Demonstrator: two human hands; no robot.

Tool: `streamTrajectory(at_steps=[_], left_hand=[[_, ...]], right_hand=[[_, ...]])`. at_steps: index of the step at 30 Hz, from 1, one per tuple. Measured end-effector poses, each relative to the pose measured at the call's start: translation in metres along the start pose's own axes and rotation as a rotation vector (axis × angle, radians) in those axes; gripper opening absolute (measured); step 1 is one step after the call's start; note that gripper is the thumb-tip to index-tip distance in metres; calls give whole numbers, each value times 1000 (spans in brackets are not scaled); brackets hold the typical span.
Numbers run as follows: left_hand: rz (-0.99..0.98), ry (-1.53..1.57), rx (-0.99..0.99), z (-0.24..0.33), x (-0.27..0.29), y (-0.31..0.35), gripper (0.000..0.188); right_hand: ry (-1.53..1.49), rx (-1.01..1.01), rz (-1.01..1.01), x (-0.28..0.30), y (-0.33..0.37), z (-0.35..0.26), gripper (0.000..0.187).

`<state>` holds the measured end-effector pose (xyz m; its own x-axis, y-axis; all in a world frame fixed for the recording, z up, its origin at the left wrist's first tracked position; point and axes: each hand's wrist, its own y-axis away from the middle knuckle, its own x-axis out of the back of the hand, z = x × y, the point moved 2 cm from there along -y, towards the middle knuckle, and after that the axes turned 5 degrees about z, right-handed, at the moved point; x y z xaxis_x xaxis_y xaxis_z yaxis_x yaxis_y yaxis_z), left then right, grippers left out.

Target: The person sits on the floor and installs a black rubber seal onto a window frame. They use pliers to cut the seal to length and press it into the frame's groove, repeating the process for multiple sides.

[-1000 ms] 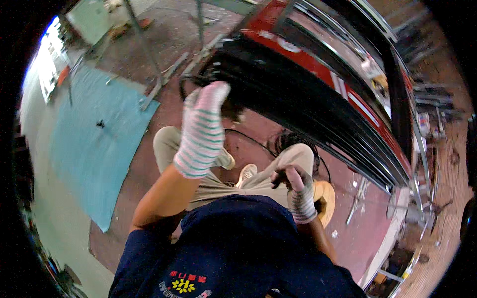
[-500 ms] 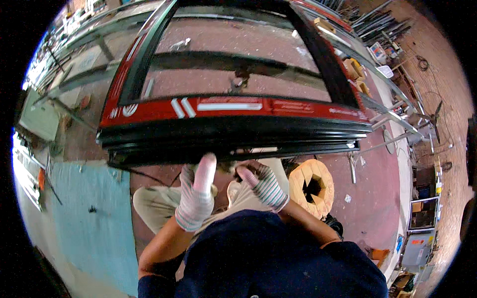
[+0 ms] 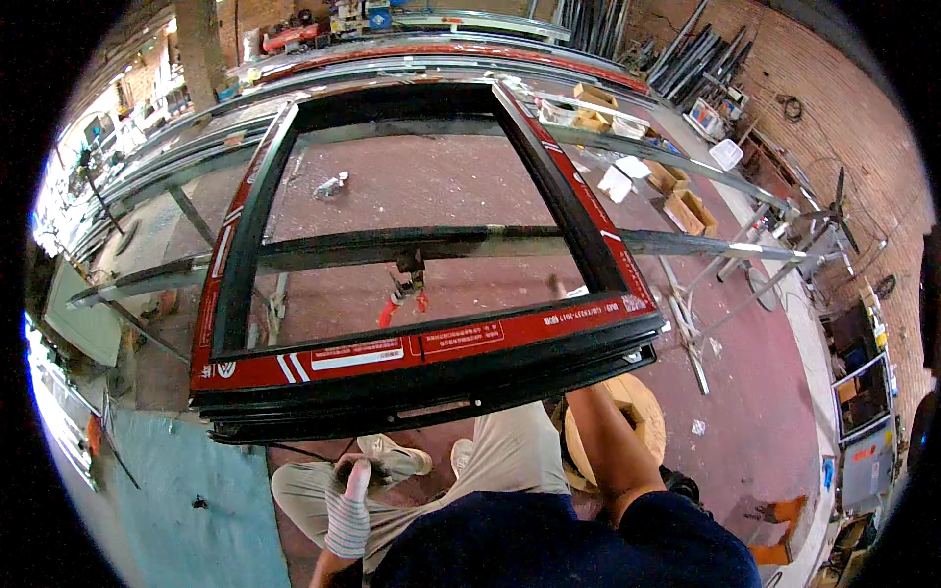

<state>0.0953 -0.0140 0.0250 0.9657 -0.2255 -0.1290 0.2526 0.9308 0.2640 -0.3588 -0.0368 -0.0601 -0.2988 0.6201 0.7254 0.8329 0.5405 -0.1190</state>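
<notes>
A large black window frame with red printed film on its faces lies across grey metal rails in front of me. My left hand, in a white striped knit glove, is below the frame's near left edge, apart from it. Its thumb points up and its fingers look curled by something dark that I cannot make out. My right forearm reaches forward under the frame's near right corner. That hand is mostly hidden by the frame, and only a blurred bit shows through the opening. A red-handled tool hangs by the middle rail.
A metal rail crosses beneath the frame. By my right leg stands a round tan spool. Cardboard boxes are at the right, with metal profiles leaning behind them. A teal mat covers floor at the left.
The view has tilted up, so the frame sits lower in it. My right hand has left the spot beside my left hand and gone forward under the frame. My left hand appears lower.
</notes>
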Motion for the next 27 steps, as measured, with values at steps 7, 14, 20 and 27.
streamTrajectory(at_steps=[7,14,20,27], left_hand=[[49,53,37,32,-17,18,21],[-9,100,-20,57,-14,11,19],[-1,378,-192,62,14,-5,35],[17,556,-254,103,31,-32,41]], right_hand=[[-2,87,-92,-55,9,-47,24],[-57,185,-102,-73,36,-67,25],[-253,323,-156,-68,86,-87,27],[-571,40,-635,16,211,-107,21]])
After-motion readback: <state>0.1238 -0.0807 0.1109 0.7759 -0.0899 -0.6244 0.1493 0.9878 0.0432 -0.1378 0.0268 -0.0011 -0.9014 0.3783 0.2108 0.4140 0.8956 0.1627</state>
